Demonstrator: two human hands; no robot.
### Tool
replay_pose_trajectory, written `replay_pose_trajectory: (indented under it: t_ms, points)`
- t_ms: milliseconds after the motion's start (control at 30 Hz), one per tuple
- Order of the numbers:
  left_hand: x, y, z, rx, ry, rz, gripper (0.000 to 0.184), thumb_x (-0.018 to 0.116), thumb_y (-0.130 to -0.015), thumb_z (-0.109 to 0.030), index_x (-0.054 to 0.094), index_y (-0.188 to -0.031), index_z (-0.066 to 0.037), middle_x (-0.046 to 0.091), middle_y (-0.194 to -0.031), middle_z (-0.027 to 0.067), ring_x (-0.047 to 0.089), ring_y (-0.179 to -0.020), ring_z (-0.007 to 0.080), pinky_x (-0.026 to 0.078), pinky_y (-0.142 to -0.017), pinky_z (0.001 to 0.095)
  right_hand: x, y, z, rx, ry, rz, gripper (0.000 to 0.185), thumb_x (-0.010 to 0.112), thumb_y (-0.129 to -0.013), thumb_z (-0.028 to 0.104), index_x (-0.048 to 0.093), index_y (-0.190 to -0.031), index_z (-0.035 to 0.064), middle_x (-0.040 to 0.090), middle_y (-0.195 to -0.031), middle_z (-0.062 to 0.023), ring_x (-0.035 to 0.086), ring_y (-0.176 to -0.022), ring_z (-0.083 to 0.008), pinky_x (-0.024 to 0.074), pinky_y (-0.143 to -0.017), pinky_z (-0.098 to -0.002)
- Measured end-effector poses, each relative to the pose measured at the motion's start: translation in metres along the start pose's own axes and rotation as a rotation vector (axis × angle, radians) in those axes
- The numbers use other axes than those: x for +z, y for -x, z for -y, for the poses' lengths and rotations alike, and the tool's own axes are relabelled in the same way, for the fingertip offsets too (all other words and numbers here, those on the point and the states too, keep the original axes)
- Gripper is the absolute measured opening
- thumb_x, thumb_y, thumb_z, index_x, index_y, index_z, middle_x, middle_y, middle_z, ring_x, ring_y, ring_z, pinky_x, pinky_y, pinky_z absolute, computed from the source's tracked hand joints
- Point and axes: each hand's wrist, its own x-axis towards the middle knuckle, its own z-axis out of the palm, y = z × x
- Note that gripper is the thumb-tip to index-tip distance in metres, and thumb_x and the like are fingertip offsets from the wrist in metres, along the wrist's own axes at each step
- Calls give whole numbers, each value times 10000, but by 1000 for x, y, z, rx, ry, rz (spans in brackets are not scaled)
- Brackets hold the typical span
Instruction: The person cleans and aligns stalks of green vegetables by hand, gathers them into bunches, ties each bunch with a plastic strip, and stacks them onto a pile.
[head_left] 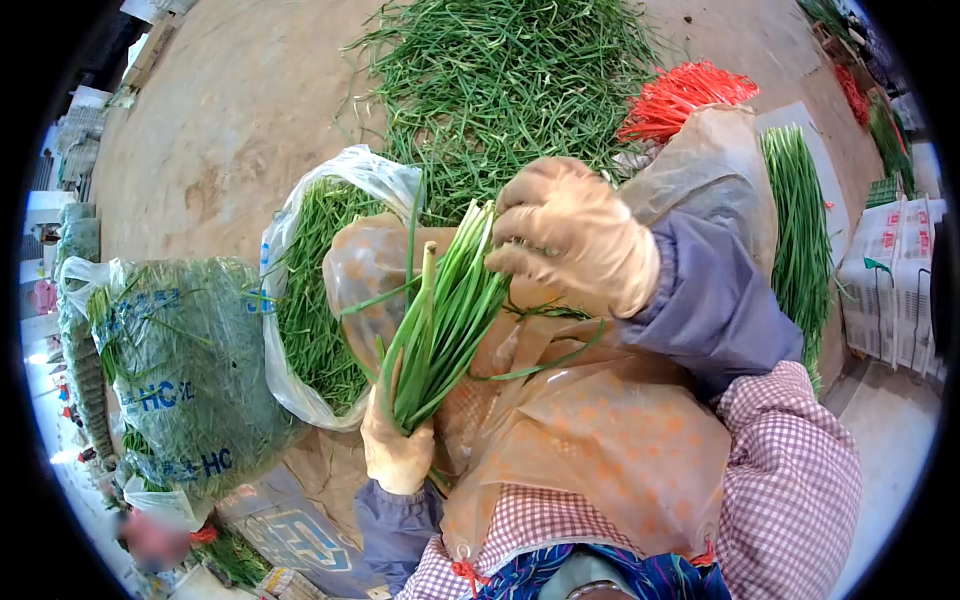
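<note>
My left hand (402, 448), in a pale glove, grips a bunch of garlic chives (445, 320) low down. The pale cut ends point up and away, and one thicker stalk stands out on the left of the bunch. Close beside the pale ends is my gloved right hand (580, 235), its fingers curled in. Whether anything is between those fingertips is hidden. A few loose blades hang out of the bunch to the sides. Under both hands, a translucent brownish plastic apron (600, 430) covers my lap.
A large heap of loose chives (510, 90) lies ahead on the floor. Red strips (690, 95) are piled to its right, near a neat row of chives (797, 230). On the left stand an open bag of greens (320, 290) and a wrapped bundle (190, 370). White crates (888, 285) sit far right.
</note>
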Motion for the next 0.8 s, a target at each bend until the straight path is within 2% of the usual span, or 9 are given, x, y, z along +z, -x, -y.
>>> replay_pose_trajectory:
  t_ms: [67, 200, 333, 433, 533, 633, 667, 767, 800]
  points:
    - [5, 2, 4, -28, 55, -26, 729, 552, -702, 174, 460, -1396, -29, 583, -1288, 179, 587, -1178, 298, 463, -983, 353, 15, 5, 0, 51, 112, 112, 201, 702, -808, 281, 649, -898, 110, 593, -979, -56, 558, -989, -273, 385, -916, -440]
    - [6, 4, 3, -18, 67, -44, 744, 535, -694, 182, 454, -1401, -36, 573, -1300, 173, 572, -1197, 308, 453, -1002, 356, 45, 15, -5, 20, 78, -70, 193, 701, -735, 165, 604, -895, 117, 592, -989, -42, 568, -986, -261, 403, -897, -437]
    - [6, 3, -1, 19, 15, -53, 733, 558, -702, 166, 454, -1399, -33, 597, -1251, 173, 596, -1149, 316, 471, -965, 367, 46, 22, -31, -48, 270, -189, 162, 623, -787, 194, 555, -904, 105, 584, -974, -73, 559, -983, -269, 401, -899, -440]
    - [7, 5, 2, 20, -27, -77, 708, 579, -716, 144, 460, -1391, -30, 614, -1210, 179, 613, -1105, 326, 481, -932, 375, 9, 20, -46, 235, 260, -369, 131, 638, -866, 141, 570, -860, 30, 598, -879, -116, 590, -825, -296, 481, -782, -394]
    - [7, 7, 8, 7, 3, -79, 686, 594, -727, 126, 468, -1382, -32, 623, -1181, 186, 624, -1069, 343, 489, -908, 379, -7, 22, -36, 360, -34, -412, 169, 678, -861, 139, 604, -900, -8, 621, -908, -129, 613, -837, -277, 502, -772, -351]
    - [6, 5, 3, 46, -37, -81, 693, 591, -723, 126, 468, -1385, -41, 623, -1172, 191, 626, -1060, 354, 494, -900, 379, 1, 25, -24, 470, -239, -321, 262, 703, -864, 178, 621, -1022, -14, 640, -956, -123, 622, -899, -233, 497, -824, -343]
    - [7, 5, 3, 72, -58, -89, 711, 583, -716, 131, 463, -1393, -49, 622, -1171, 193, 626, -1058, 355, 496, -897, 379, 8, 31, -30, 595, -529, -233, 511, 739, -844, 206, 530, -1264, 1, 627, -1056, -122, 598, -982, -196, 479, -887, -327]
    - [9, 9, 7, 32, -24, -91, 787, 564, -681, 148, 433, -1424, -74, 608, -1195, 197, 622, -1064, 364, 502, -889, 389, 20, 47, -10, 1000, -1123, 94, 736, 752, -843, 199, 338, -1429, 33, 559, -1199, -71, 522, -1084, -157, 431, -960, -318]
    - [10, 11, 7, -1, 3, -84, 816, 558, -666, 153, 420, -1435, -82, 601, -1207, 199, 620, -1067, 368, 504, -887, 394, 25, 52, -3, 906, -1186, 193, 849, 763, -831, 249, 239, -1465, 40, 520, -1257, -91, 506, -1128, -175, 414, -989, -330]
